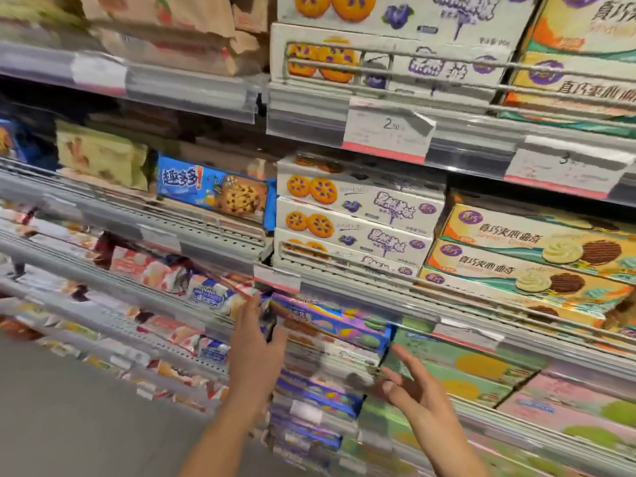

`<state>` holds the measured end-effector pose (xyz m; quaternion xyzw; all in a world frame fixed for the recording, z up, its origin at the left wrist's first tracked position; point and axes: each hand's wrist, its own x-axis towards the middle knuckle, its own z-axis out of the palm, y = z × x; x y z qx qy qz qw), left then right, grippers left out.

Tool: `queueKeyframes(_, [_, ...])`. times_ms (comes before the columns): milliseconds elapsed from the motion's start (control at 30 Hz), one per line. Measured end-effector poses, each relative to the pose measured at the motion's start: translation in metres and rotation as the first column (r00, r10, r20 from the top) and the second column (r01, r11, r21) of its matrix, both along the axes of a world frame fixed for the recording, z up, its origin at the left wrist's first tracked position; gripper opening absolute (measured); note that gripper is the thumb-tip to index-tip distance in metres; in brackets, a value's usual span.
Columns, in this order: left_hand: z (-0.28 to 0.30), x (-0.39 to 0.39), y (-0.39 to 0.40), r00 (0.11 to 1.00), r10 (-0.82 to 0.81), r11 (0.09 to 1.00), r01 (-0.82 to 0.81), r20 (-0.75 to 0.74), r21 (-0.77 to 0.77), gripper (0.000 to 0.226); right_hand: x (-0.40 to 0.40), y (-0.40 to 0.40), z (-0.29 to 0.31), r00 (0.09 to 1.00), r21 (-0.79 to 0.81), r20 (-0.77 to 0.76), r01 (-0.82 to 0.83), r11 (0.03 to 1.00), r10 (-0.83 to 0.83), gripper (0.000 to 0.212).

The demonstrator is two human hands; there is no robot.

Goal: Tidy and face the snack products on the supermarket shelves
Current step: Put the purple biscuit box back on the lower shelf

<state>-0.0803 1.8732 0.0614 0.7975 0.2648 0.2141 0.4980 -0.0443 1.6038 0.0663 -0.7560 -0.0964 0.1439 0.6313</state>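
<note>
Your hands work a purple-blue snack box on a middle shelf.

Your left hand (pixel 256 342) grips the left end of the purple-blue box (pixel 330 321), fingers curled round it; your right hand (pixel 409 383) hovers open, holding nothing, just below its right end. Pull one-handed and the box may tip, dragging the blurred packs beneath. Beyond, white cookie boxes (pixel 358 215) stack behind the shelf rail (pixel 361 287); grey floor lies left.

Two bare arms, no sleeves in view

The left hand (pixel 256 342) and right hand (pixel 411 390) wear no gloves, rings or watch; both forearms are uncovered down to the bottom edge of the picture.
</note>
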Motion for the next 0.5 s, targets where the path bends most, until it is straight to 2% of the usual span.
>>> queueKeyframes(100, [-0.001,0.007,0.008,0.996,-0.055,0.998,0.057,0.066,-0.033,0.059,-0.004,0.015,0.001,0.995,0.064,0.012,0.100,0.993,-0.101,0.047])
queueKeyframes(167, [-0.002,0.010,0.011,0.995,-0.076,0.994,0.080,0.062,-0.075,0.062,-0.006,0.022,0.004,0.990,0.120,0.003,0.137,0.983,-0.138,0.049])
queueKeyframes(267, [-0.012,0.013,0.013,0.992,-0.115,0.983,0.121,0.049,-0.138,0.061,-0.009,0.030,0.008,0.987,0.125,0.000,0.160,0.979,-0.161,0.088])
queueKeyframes(300, [-0.014,0.013,0.013,0.991,-0.113,0.976,0.124,0.071,-0.178,0.058,-0.009,0.033,0.008,0.982,0.110,0.003,0.188,0.976,-0.190,0.089])
queueKeyframes(400, [-0.015,0.011,0.014,0.984,-0.081,0.954,0.123,0.160,-0.275,0.047,-0.009,0.040,-0.003,0.965,0.131,-0.004,0.259,0.957,-0.260,0.051])
queueKeyframes(500, [-0.018,0.007,0.016,0.981,-0.039,0.960,0.091,0.192,-0.266,0.044,-0.008,0.041,-0.015,0.943,0.148,-0.052,0.333,0.931,-0.329,0.040])
